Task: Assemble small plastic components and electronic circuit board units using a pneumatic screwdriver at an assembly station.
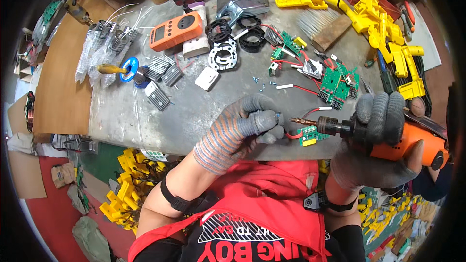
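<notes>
My left hand (242,126), in a grey striped work glove, is pinched closed over the table's near edge. A small bluish screw (278,114), mostly hidden, shows at its fingertips. In my gloved right hand (381,136) is an orange and black power screwdriver (403,148), gripped around its body. Its copper-coloured bit (303,122) points left, a short gap away from my left fingertips. Just below the bit lies a small green circuit board (310,137) with a red wire. Several loose bluish screws (258,83) are scattered on the table beyond my left hand.
Wired green circuit boards (335,85) lie on the grey table (228,148) at right. Yellow plastic housings (378,14) crowd the far right. Farther back are an orange meter (175,31), black rings (252,39) and a white ring (223,54). Heat sinks (158,96) and a solder spool (130,69) sit left.
</notes>
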Tool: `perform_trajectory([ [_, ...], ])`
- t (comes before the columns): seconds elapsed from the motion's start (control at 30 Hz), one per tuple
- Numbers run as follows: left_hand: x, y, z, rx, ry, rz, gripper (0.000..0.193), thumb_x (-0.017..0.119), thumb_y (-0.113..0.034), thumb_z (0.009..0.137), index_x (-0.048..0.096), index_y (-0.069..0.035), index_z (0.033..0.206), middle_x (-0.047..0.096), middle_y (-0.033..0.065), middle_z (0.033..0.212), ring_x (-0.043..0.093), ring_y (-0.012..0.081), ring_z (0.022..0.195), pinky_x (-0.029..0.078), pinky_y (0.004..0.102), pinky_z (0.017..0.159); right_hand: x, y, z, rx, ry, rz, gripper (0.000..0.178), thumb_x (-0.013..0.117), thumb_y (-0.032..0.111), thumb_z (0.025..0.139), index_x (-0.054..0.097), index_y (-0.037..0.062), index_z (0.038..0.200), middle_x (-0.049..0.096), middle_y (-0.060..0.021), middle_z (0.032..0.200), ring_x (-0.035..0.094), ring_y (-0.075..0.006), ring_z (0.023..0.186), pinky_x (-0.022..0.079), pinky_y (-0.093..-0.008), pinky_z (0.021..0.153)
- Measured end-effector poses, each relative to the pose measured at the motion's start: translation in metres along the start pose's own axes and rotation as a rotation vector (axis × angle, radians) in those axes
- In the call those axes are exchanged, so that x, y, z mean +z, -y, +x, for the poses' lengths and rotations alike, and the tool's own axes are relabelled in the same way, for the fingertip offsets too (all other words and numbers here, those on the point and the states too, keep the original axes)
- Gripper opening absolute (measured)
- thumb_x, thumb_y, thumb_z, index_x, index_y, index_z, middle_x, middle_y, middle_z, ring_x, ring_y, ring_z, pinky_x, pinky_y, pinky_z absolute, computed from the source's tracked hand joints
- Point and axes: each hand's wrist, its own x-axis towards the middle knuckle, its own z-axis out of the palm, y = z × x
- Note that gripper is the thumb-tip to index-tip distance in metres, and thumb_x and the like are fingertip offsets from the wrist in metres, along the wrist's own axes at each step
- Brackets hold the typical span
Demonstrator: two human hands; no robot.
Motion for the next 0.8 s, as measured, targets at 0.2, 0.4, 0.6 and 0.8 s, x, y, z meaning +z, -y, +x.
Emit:
perform_trajectory([
  [0.2,0.004,-0.001,-0.006,0.0,-0.007,0.002,0.021,0.068,-0.012,0.087,0.059,0.0,0.102,0.066,0.0114,0.085,0.063,0.0137,0.073,0.052,0.0242,0.07,0.003,-0.004,-0.001,0.034,0.096,0.09,0.041,0.054,0.035,0.089,0.049,0.0031,0.114,0.037,0.0044,0.067,0.032,-0.006,0.051,0.029,-0.0241,0.052],
  [0.4,0.013,0.003,-0.003,0.098,-0.017,-0.007,0.019,0.067,-0.009,0.086,0.059,0.001,0.101,0.066,0.0103,0.085,0.063,0.0147,0.074,0.053,0.0258,0.072,0.001,-0.006,0.001,0.011,0.072,0.059,0.04,0.055,0.035,0.088,0.051,0.0033,0.111,0.037,0.0049,0.068,0.032,-0.006,0.053,0.028,-0.0251,0.053],
  [0.6,0.03,0.008,-0.003,0.339,-0.181,0.38,0.017,0.066,-0.008,0.087,0.061,0.0,0.101,0.065,0.0086,0.088,0.063,0.0129,0.08,0.052,0.0256,0.072,-0.013,0.0,0.006,0.105,-0.057,0.111,0.039,0.052,0.036,0.088,0.05,0.0015,0.107,0.035,0.0037,0.069,0.036,-0.0065,0.06,0.035,-0.0269,0.065],
  [0.8,0.02,0.017,-0.002,0.663,-0.106,2.073,0.029,0.075,-0.026,0.072,0.064,-0.013,0.096,0.06,0.0023,0.08,0.06,0.0208,0.077,0.047,0.0349,0.061,-0.036,0.025,0.014,0.201,-0.111,0.114,0.039,0.056,0.032,0.085,0.048,0.001,0.107,0.037,0.0025,0.074,0.039,-0.0074,0.063,0.038,-0.0293,0.071],
])
